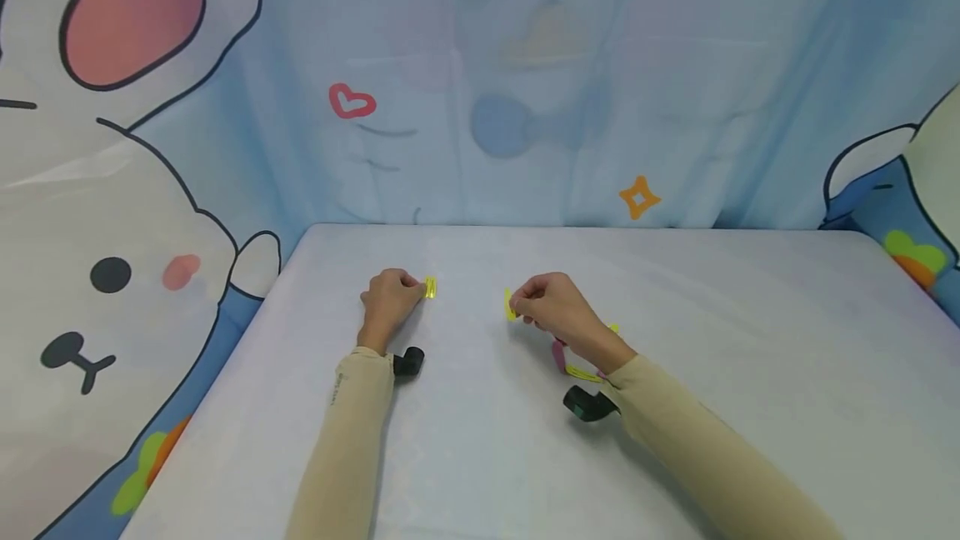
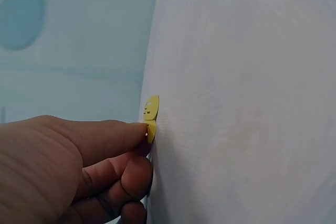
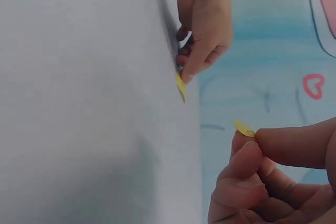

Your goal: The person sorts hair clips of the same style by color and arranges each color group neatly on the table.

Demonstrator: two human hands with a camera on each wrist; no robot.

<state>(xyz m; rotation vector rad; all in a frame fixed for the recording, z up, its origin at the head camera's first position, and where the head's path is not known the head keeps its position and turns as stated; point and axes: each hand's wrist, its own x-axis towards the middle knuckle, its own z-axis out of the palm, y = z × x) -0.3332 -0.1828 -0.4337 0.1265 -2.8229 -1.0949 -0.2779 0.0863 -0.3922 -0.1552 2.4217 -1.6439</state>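
Yellow two-lobed piece (image 2: 151, 108), left hand (image 1: 391, 300)

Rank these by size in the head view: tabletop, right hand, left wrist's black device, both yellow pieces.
1. Tabletop
2. Right hand
3. Left wrist's black device
4. Left yellow piece, right yellow piece: too close to rank

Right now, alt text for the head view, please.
The left hand pinches one yellow piece, the right hand another yellow piece, at a white table. Pink and yellow pieces lie partly hidden by the right wrist; a cartoon curtain hangs behind.
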